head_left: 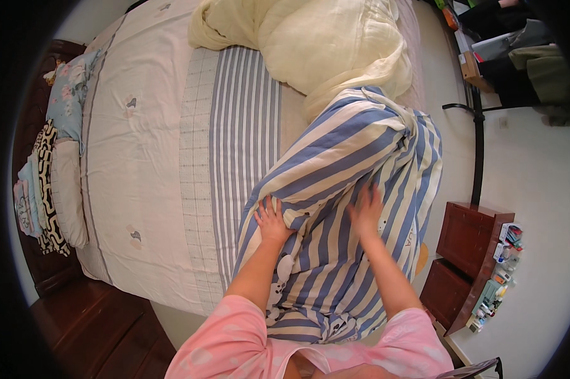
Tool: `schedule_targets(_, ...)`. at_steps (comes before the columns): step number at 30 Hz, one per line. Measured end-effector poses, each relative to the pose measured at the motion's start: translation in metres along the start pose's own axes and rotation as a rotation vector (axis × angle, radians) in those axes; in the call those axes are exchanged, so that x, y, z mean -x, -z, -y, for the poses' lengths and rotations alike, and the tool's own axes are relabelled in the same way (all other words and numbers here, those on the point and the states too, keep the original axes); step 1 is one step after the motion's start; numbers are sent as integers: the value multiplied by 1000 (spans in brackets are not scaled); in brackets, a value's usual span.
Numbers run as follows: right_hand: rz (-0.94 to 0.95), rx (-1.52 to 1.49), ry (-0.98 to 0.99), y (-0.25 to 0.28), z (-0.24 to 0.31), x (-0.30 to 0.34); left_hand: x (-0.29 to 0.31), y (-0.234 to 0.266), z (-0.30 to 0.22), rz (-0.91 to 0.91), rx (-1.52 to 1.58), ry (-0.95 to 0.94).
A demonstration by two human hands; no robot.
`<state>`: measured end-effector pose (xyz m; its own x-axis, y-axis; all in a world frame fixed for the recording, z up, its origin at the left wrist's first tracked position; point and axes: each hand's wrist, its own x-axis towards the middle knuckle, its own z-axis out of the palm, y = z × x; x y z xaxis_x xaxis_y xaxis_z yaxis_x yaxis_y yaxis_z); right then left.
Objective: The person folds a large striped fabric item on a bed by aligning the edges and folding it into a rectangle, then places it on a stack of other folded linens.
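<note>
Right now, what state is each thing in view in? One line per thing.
Striped bedding: bunched, creased, partly hanging over the bed's near side
Cream quilt: heaped, rumpled
Bed sheet: spread out, lightly wrinkled
Left hand: palm down on the striped bedding, fingers spread
Right hand: at the striped bedding, motion-blurred; grip unclear
Dark clothes: hanging
Small items: crowded together on the red-brown cabinet
</note>
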<state>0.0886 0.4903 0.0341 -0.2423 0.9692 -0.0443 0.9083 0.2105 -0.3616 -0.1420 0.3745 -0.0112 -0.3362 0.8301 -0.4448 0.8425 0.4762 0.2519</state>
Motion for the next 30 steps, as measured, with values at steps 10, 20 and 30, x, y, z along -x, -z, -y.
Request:
schedule_targets(10, 847, 349, -385, -51, 15, 88, -1, 11, -7, -23, -64, 24)
schedule_targets(20, 881, 406, -301, -50, 1, 83, 9, 44, -4, -129, 94, 50)
schedule_targets(30, 879, 351, -268, -52, -10, 85, -20, 78, 185, 5, 1206, -93)
